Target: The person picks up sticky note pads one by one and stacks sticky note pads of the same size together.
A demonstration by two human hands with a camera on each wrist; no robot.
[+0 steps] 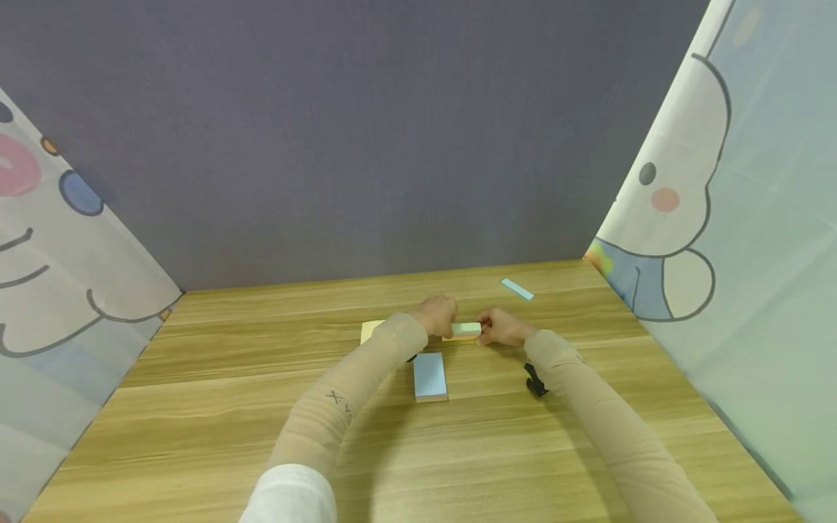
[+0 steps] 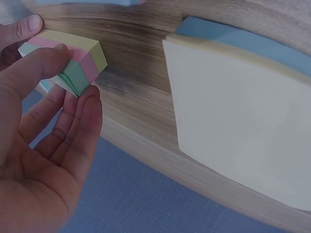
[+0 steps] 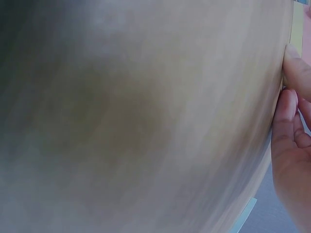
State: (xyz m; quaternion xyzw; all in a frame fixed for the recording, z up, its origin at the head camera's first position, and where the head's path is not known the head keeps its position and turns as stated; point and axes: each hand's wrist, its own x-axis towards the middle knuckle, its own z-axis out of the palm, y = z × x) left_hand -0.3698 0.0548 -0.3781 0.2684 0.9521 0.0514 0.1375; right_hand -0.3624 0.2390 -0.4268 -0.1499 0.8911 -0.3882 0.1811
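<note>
A small block of sticky notes (image 1: 466,329) in green, pink and yellow layers lies between my two hands, long side across. My left hand (image 1: 437,315) pinches its left end; in the left wrist view the thumb lies on the layers and the fingers (image 2: 90,111) touch the green side. At the right end, my right hand (image 1: 503,326) grips the block with thumb and fingertips. The right wrist view catches only part of that hand (image 3: 296,131) and a yellow edge of the block (image 3: 297,29). Fingers cover both ends.
A blue pad (image 1: 429,375) lies nearer me. Beyond my left forearm is a pale yellow pad (image 1: 369,330), with blue (image 2: 252,43) along its edge in the left wrist view. A thin light-blue strip (image 1: 517,289) lies at the back right. A grey wall (image 1: 379,145) rises behind the wooden table (image 1: 216,407).
</note>
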